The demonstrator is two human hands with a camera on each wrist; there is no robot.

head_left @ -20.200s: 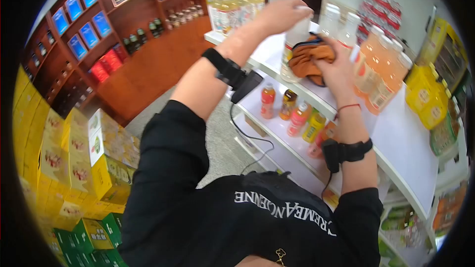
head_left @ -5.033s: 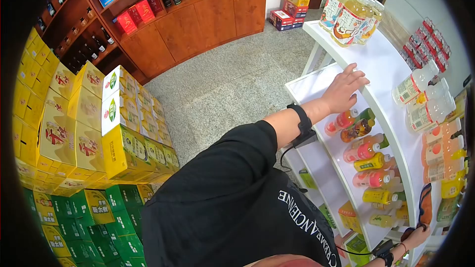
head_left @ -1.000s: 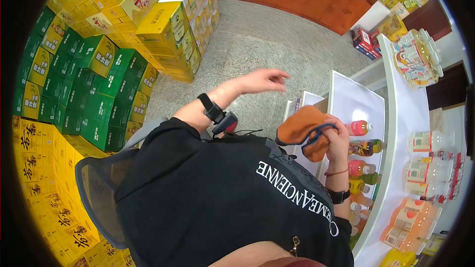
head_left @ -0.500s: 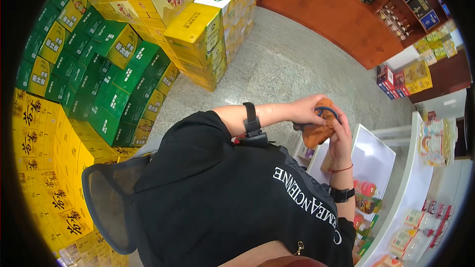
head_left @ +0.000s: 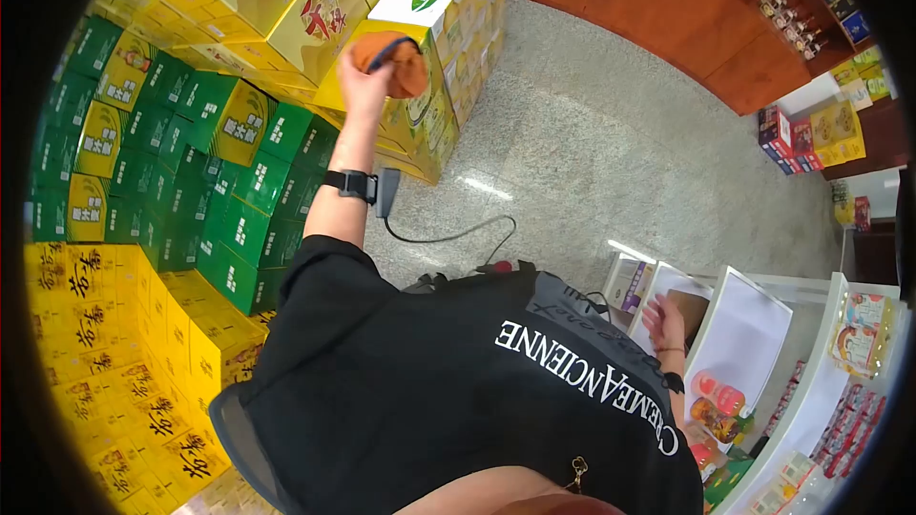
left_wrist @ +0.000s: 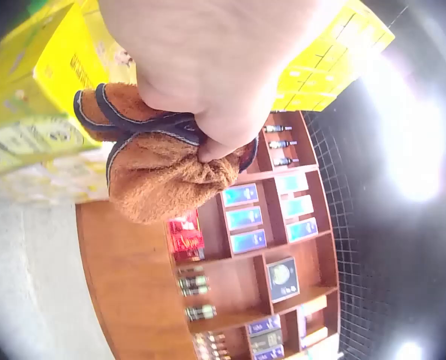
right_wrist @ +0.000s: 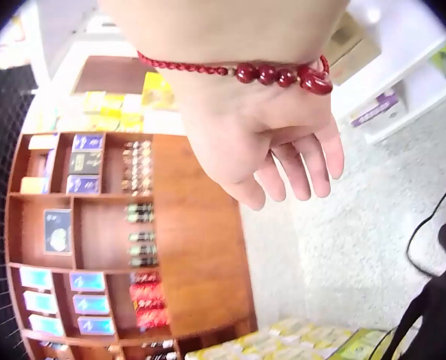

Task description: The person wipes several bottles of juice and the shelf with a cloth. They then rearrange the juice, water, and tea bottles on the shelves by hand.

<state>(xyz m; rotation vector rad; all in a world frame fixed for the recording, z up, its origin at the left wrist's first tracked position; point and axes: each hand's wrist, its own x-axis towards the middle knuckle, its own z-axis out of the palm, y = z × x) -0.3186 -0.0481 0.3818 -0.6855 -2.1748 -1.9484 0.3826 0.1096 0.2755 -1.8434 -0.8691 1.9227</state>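
An orange-brown cloth with dark blue edging [head_left: 399, 64] is gripped by the left hand [head_left: 363, 86], held over the stacked yellow cartons in the head view. In the left wrist view the left hand [left_wrist: 215, 82] pinches the bunched cloth [left_wrist: 166, 172] between thumb and fingers, and part of it hangs below. The right hand [head_left: 665, 320] is away from the cloth, beside the low white shelves. Seen in the right wrist view, the right hand [right_wrist: 260, 142] holds nothing, its fingers loosely extended, with a red beaded bracelet at the wrist.
Green cartons [head_left: 181, 133] and yellow cartons [head_left: 105, 353] are stacked at the left. White shelves [head_left: 739, 324] with bottles stand at the lower right. A wooden cabinet [head_left: 658, 19] lies beyond the grey floor [head_left: 592, 143]. A chair back [head_left: 243, 448] is behind the person.
The cloth has passed from the right hand to the left, which has swung left over the cartons. The right hand has let go and lowered slightly. The view has shifted a little.
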